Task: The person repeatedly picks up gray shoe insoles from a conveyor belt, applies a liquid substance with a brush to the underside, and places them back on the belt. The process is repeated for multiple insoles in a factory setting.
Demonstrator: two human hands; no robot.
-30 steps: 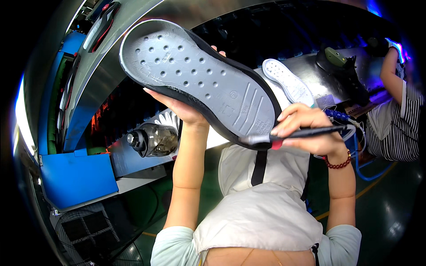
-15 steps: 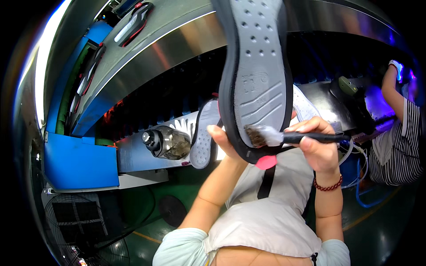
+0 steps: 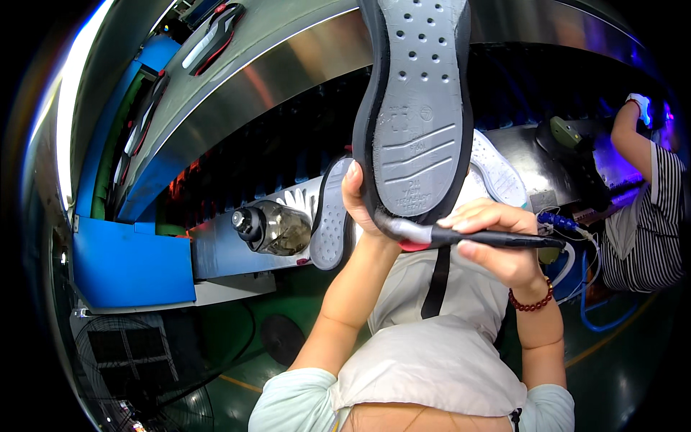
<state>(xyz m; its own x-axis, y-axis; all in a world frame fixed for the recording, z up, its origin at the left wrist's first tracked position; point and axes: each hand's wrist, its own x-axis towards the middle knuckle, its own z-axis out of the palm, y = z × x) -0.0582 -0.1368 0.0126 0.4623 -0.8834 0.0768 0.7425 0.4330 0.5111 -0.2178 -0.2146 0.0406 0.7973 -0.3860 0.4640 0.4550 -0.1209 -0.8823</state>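
A large grey shoe sole with a black rim [image 3: 417, 144] is held up in front of me, its dimpled and ridged face toward me. My left hand [image 3: 362, 204] grips its lower left edge, thumb on the rim and the other fingers hidden behind. In my right hand [image 3: 504, 241] is a brush with a black handle [image 3: 497, 237], pinched between thumb and fingers. The brush's pale bristle end touches the black rim at the sole's lower end, beside a red tab [image 3: 413, 246]. Another grey sole [image 3: 331, 223] stands to the left of my left hand.
A dark translucent bottle [image 3: 277, 229] and a white glove [image 3: 296, 201] are on the metal ledge at left. A white sole [image 3: 497, 173] lies behind the held one. Shoe parts [image 3: 214, 39] rest on the conveyor [image 3: 270, 36]. A co-worker in a striped shirt [image 3: 644, 252] is at right.
The brush has moved from the sole's grey face down to its black lower rim. The sole has risen slightly in view, still in my left hand.
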